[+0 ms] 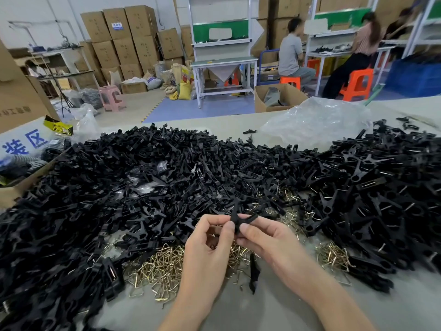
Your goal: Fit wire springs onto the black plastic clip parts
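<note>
Both hands are meeting over the near edge of the table [286, 306], w/ one clip [241, 219] held up between them. L hand [210, 240] is pinching the clip's lower end, thumb and forefinger curled in tight. R hand [265, 237] is gripping it from the other side, thumb on top, fingers tucked under. So the clip is hanging in the air just above the springs [162, 266], its two prongs splaying at the top. Is a spring already in those fingers? Can't tell, the fingertips are covering that spot.

Looks like the fitting step is happening right now, or abt to.

What's worrying me from here:
- Wire under tension. If a leg is seating only halfway, it's likely flicking off into the heap [143, 175] and vanishing among the black parts.
- The grip is only fingertips on a small slick part, so a hard push on the wire could be twisting the clip out of both hands.
- The springs are lying tangled, so reaching for one may be dragging up two or three.
- The heap is crowding in on both sides; pieces at far R [381, 187] seem to be showing wire already, so a dropped clip risks landing in the wrong lot.
- A stray part [254, 271] is lying under the wrists, easy to knock.
</note>
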